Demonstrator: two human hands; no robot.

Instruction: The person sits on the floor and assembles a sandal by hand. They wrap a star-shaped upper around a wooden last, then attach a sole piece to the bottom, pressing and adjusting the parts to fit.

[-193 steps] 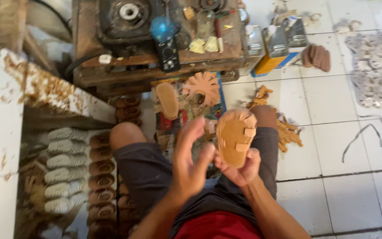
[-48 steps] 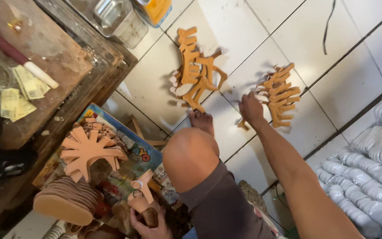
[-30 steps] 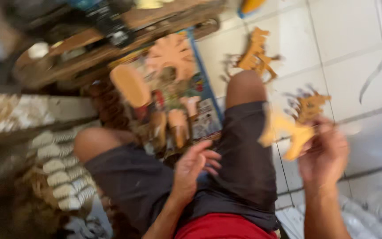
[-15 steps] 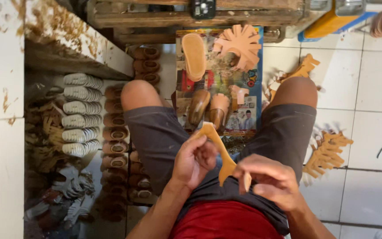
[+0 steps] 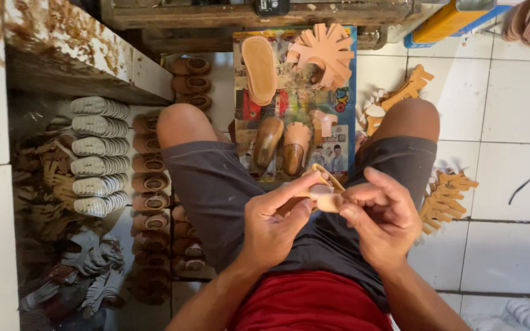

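Observation:
Both my hands meet over my lap on a tan cut-out sandal upper with thin straps. My left hand pinches its left side and my right hand grips its right side; much of the piece is hidden by my fingers. Ahead between my knees lies a colourful printed sheet with a tan sole, a fan-shaped tan upper and two brown shoe lasts on it.
Rows of white and brown soles are stacked at my left under a worn wooden bench. More tan strap pieces lie on the white tiled floor by my right knee, another pile farther up. A yellow box sits at the top right.
My right hand picked a tan upper off the floor at the right and brought it to my lap. My left hand has joined it, and the piece is now held closer between both hands.

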